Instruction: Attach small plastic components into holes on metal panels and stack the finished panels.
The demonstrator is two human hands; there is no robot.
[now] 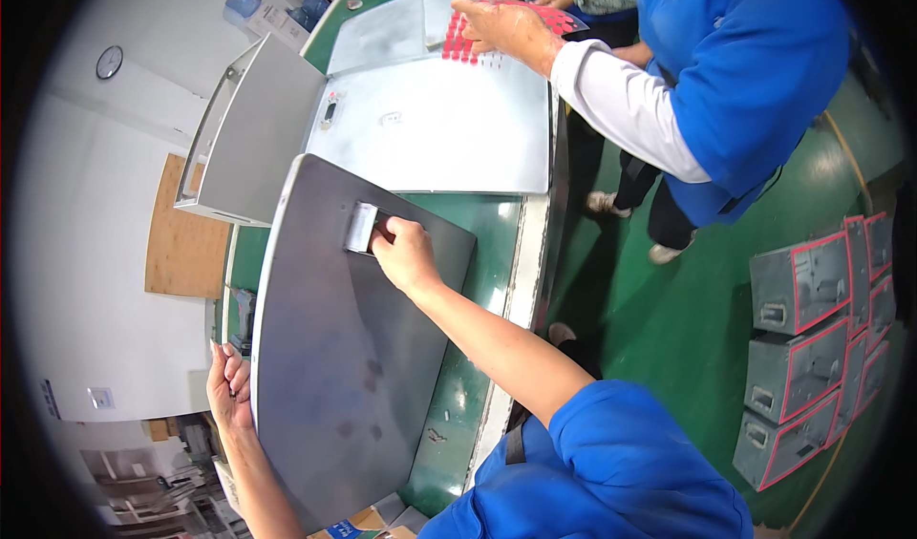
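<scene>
A large grey metal panel (334, 348) stands tilted on the green worktable in front of me. Set into its upper part is a silver rectangular recessed handle (361, 227). My right hand (406, 255) has its thumb and fingers closed at the right side of this handle, with the fingertips partly hidden in the dark opening. My left hand (229, 383) is beside the panel's left edge, fingers curled in; what they hold, if anything, cannot be made out. Dark smudges mark the panel's lower right area.
Behind the panel stands a grey metal box (258, 128); white panels (449, 138) lie farther along the green worktable (478, 224). A co-worker in blue (735, 90) holds a sheet with red stickers (463, 42). Grey boxes with red edging (798, 367) are stacked on the right floor.
</scene>
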